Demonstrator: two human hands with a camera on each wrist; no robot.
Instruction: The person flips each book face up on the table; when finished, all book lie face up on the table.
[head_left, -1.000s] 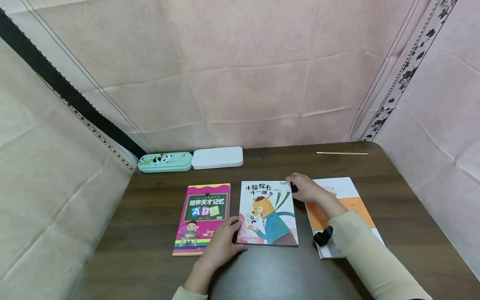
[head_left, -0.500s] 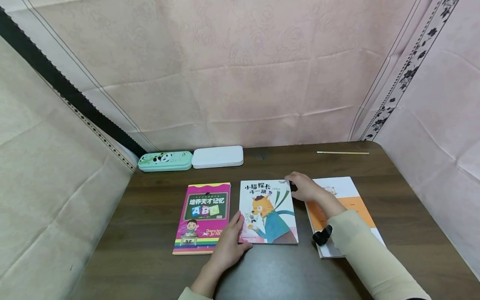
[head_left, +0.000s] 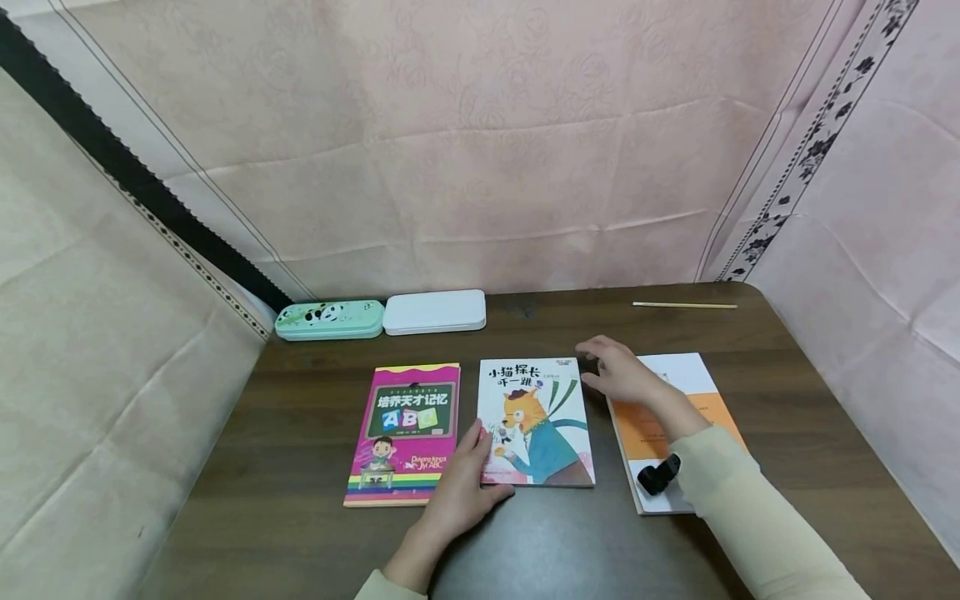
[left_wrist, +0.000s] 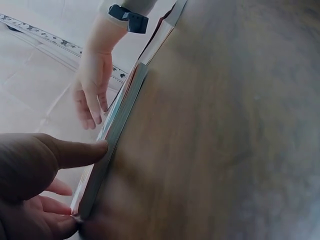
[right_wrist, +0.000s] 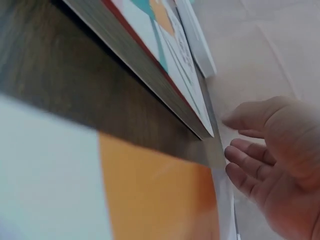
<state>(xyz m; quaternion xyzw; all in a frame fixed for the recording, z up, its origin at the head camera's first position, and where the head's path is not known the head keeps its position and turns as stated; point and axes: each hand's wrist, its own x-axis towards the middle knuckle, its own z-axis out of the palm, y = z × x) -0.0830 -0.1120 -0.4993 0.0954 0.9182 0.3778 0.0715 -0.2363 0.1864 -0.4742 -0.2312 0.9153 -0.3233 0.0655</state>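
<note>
I see the left hand lying at the near left corner of the cat book, which sits flat at the middle of the desk, between the pink ABC book and the orange-and-white book. Left grip: fingers straight, spread loosely over the cover's left edge, thumb pressed against the book's near edge in the left wrist view. Nothing is pinched; the hand only rests on and steadies the book.

Right hand is at the far right corner of the cat book, hovering over the gap between it and the orange-and-white book. Right grip: fingers relaxed and slightly bent, spread apart, palm open, holding nothing. The right wrist view is blurred, so I cannot say for certain whether the fingertips touch the book's corner; they look just clear of it.

Along the far edge of the desk, toward the left corner: a green panda pencil case touching end-to-end with a white case. Near the far right corner lies a thin pencil, well apart from the books.
</note>
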